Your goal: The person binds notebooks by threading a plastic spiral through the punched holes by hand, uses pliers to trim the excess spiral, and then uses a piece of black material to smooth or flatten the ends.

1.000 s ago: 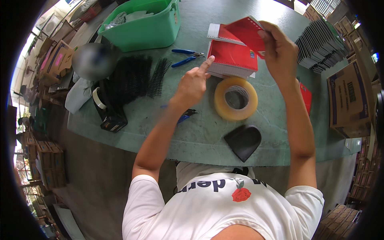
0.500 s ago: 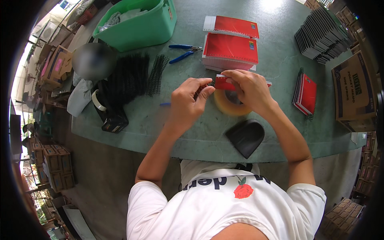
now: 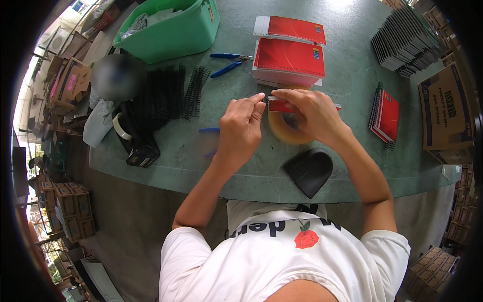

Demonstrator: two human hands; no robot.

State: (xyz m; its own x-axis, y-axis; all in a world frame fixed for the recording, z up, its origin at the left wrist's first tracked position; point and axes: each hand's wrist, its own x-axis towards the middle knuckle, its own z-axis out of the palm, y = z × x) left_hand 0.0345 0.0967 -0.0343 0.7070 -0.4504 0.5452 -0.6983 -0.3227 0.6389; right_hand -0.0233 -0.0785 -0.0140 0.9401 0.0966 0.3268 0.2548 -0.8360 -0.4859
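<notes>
My right hand (image 3: 319, 115) grips a small red notepad (image 3: 277, 105), held edge-on with its white pages upward; the fingers cover most of it. Close to the notepad's left end, my left hand (image 3: 241, 123) is closed in a pinch, thumb against forefinger. Whatever sits between those fingertips is too small and hidden to make out. Beneath the notepad lies a roll of yellowish tape (image 3: 282, 133). Just beyond it stands a thick stack of red notepads (image 3: 289, 56) with punched holes along the near edge.
Blue-handled pliers (image 3: 226, 69) and black spiral coils (image 3: 196, 93) lie left. Farther out are a green tub (image 3: 171, 43) and black tape dispenser (image 3: 143, 153). A black plastic piece (image 3: 309, 173) lies near the front edge. Rightward are spiral notepads (image 3: 386, 116) and a carton (image 3: 445, 113).
A dark coil showed in my left hand earlier; now its fingers are straighter and the coil is not plainly seen there. My right hand still holds the notepad, tilted more edge-on.
</notes>
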